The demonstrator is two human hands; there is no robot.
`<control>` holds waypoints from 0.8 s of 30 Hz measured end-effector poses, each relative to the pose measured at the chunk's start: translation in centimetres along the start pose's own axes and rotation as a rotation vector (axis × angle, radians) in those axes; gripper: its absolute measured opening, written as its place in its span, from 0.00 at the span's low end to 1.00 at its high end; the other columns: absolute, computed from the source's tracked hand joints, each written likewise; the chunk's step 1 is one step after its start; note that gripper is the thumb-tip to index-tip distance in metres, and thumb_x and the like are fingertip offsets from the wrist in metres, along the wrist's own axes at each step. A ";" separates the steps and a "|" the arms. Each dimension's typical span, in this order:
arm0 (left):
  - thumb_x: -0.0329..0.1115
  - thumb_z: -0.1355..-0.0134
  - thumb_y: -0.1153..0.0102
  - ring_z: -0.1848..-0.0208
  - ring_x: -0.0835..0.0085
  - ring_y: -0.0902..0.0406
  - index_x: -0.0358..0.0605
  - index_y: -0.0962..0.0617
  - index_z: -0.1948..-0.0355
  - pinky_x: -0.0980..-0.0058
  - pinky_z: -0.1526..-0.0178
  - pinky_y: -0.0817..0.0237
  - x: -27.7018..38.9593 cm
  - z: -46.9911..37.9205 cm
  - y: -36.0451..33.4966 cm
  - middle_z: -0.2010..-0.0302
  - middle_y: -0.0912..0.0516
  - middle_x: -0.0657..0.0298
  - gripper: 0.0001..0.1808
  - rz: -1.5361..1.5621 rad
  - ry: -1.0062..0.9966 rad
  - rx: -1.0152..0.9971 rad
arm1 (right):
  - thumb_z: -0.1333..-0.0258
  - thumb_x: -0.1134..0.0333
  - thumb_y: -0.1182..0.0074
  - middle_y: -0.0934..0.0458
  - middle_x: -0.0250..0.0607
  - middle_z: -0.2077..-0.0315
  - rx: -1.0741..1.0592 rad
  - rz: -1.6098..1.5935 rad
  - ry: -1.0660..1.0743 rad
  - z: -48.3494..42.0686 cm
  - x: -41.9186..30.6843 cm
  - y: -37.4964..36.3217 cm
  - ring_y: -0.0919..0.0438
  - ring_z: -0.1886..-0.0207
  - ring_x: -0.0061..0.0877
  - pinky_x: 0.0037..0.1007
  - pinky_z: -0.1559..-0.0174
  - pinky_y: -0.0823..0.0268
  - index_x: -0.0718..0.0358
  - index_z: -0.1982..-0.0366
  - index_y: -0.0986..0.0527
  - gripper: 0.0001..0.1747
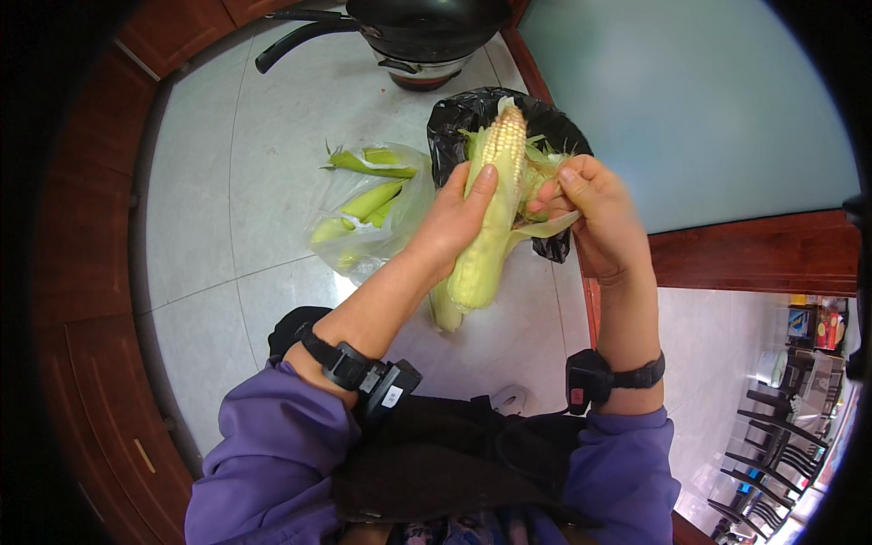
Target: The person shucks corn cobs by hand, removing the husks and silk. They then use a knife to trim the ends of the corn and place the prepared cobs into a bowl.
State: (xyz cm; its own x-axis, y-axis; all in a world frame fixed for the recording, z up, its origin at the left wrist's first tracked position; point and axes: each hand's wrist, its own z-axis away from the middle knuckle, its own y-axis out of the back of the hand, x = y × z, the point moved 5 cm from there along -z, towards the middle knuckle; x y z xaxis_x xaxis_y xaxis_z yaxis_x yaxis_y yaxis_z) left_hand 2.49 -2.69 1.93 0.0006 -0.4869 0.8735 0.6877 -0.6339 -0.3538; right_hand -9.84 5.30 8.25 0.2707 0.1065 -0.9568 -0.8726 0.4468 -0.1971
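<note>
My left hand (458,221) grips an ear of corn (503,146) tilted over a bin lined with a black plastic bag (453,126). Pale kernels show on its upper part, while green husk (480,269) still wraps the lower end. Beside the ear, my right hand (593,201) pinches corn silk and husk strands (545,167) between thumb and fingers. One loosened husk leaf (545,228) stretches from the ear toward that hand. Left of the bin, a clear plastic bag (409,238) on the floor holds several green corn husks or ears (371,199). Another pale green corn piece (446,310) shows partly beneath the held ear.
A black wok (429,30) with long handles sits on a small stand ahead. Wooden cabinets (95,231) line the left. A frosted glass panel in a wooden frame (749,252) stands at the right, with dark chairs (776,463) beyond it. Grey tiles (197,225) cover the floor.
</note>
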 end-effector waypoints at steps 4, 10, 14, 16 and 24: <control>0.54 0.36 0.58 0.53 0.74 0.29 0.40 0.35 0.44 0.73 0.52 0.36 -0.8 0.5 -0.1 0.53 0.26 0.60 0.30 -0.041 0.115 -0.094 | 0.43 0.71 0.53 0.26 0.36 0.77 0.122 -0.179 0.151 0.3 -3.4 4.1 0.26 0.74 0.21 0.25 0.68 0.32 0.64 0.68 0.31 0.04; 0.59 0.37 0.60 0.61 0.71 0.24 0.46 0.28 0.49 0.71 0.58 0.30 -1.9 0.8 -0.4 0.59 0.21 0.61 0.29 0.405 0.405 -0.260 | 0.44 0.67 0.50 0.25 0.41 0.70 0.184 -0.280 0.417 -3.1 -3.4 9.2 0.26 0.67 0.28 0.29 0.62 0.31 0.68 0.63 0.29 0.11; 0.61 0.37 0.63 0.58 0.71 0.25 0.46 0.30 0.47 0.71 0.55 0.32 -1.0 0.9 -0.3 0.56 0.23 0.61 0.31 0.513 0.385 -0.289 | 0.45 0.60 0.47 0.26 0.48 0.59 0.412 0.486 0.351 -3.5 -0.9 6.1 0.26 0.57 0.31 0.27 0.55 0.33 0.73 0.52 0.33 0.26; 0.61 0.37 0.63 0.54 0.72 0.28 0.45 0.32 0.46 0.72 0.52 0.33 -0.6 0.7 -0.1 0.53 0.25 0.61 0.33 0.528 0.281 -0.194 | 0.47 0.54 0.45 0.27 0.51 0.53 0.285 0.402 0.224 -2.9 0.2 2.5 0.27 0.53 0.28 0.26 0.53 0.35 0.74 0.45 0.38 0.36; 0.51 0.36 0.55 0.37 0.67 0.43 0.35 0.44 0.39 0.67 0.37 0.51 2.7 -0.7 4.2 0.40 0.38 0.53 0.35 0.089 -0.108 0.046 | 0.64 0.60 0.34 0.30 0.44 0.52 -0.153 0.434 0.033 0.5 6.8 -3.2 0.31 0.51 0.27 0.27 0.49 0.38 0.65 0.42 0.42 0.46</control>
State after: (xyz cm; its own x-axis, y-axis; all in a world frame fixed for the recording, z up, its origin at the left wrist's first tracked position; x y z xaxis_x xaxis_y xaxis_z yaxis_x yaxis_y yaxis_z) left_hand 4.88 -7.07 2.55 0.1394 -0.4705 0.8713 0.7138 -0.5622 -0.4178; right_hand -4.97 5.00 2.47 -0.1438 0.2249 -0.9637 -0.9531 0.2306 0.1960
